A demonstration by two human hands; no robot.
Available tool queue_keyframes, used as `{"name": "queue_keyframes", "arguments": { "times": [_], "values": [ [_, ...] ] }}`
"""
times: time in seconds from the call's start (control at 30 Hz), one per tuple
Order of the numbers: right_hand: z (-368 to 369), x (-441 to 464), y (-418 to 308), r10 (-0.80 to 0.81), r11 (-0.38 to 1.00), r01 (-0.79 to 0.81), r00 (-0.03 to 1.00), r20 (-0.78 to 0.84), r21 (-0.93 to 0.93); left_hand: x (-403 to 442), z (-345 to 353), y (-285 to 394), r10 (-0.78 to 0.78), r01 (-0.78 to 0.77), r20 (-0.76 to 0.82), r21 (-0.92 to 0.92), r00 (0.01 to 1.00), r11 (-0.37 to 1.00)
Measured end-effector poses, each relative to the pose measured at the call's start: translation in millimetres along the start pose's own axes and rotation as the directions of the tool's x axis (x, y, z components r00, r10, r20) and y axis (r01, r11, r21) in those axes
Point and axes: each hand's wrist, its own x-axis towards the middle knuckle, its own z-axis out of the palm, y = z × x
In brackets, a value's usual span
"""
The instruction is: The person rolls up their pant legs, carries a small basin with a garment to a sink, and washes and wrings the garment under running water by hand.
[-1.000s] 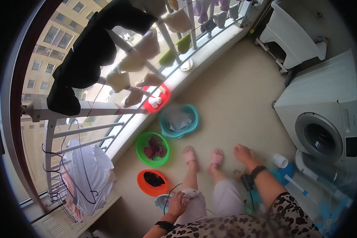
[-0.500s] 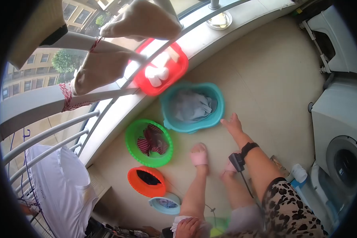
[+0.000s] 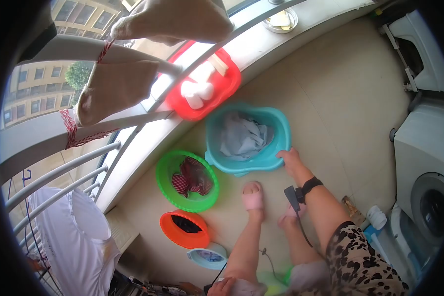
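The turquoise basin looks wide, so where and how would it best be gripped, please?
Probably by opposite ends of the rim of the turquoise basin, from the person's side: it is wide, open and upright, with a pale cloth inside. The right hand is at the near right rim; the left hand could take the left end.

You've got four basins (image 3: 282,134) along the floor's (image 3: 350,98) ledge-side edge, one red tub (image 3: 192,111) on the ledge (image 3: 320,27), two slippers (image 3: 253,197).
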Motion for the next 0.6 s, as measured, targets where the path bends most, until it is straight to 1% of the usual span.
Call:
{"name": "queue_keyframes", "arguments": {
  "times": [0.03,0.1,0.13,0.23,0.3,0.33,0.4,0.47,0.5,0.53,0.6],
  "values": [
    [-4,-4,1,-0.021,0.999,0.020,1.000,0.014,0.038,1,-1,1,0.004,-0.005,0.002,0.010,1.000,1.000],
    [-18,-15,3,-0.014,0.999,0.012,0.999,0.047,0.047,-3,-5,7,0.013,-0.014,0.017,0.027,1.000,1.000],
    [-26,-29,0,-0.006,0.999,0.003,0.998,0.057,0.051,-8,-7,12,0.019,-0.020,0.032,0.031,0.999,0.999],
    [-39,-96,-34,-0.083,0.984,0.070,0.994,0.075,0.162,-17,-12,18,0.053,-0.059,0.090,0.067,0.995,0.996],
    [-62,-136,-49,-0.005,0.984,-0.008,0.997,0.074,0.178,-26,-14,17,0.086,-0.104,0.156,0.110,0.984,0.989],
    [-73,-159,-59,0.028,0.981,-0.041,0.997,0.072,0.189,-30,-14,17,0.106,-0.134,0.200,0.134,0.974,0.982],
    [-92,-221,-90,0.014,0.969,-0.029,0.998,0.059,0.247,-33,-21,20,0.150,-0.209,0.298,0.178,0.943,0.962],
    [-111,-279,-115,-0.052,0.951,0.056,0.998,-0.021,0.303,-29,-38,23,0.212,-0.312,0.371,0.234,0.904,0.921],
    [-126,-303,-119,-0.058,0.935,0.072,0.997,-0.049,0.349,-23,-48,27,0.245,-0.360,0.389,0.256,0.888,0.897],
    [-140,-326,-120,-0.062,0.916,0.086,0.995,-0.074,0.392,-21,-60,30,0.363,-0.448,0.286,0.340,0.887,0.827],
    [-157,-378,-137,-0.087,0.880,0.132,0.989,-0.118,0.457,9,-82,56,0.406,-0.459,0.218,0.335,0.887,0.823]
  ]
}}
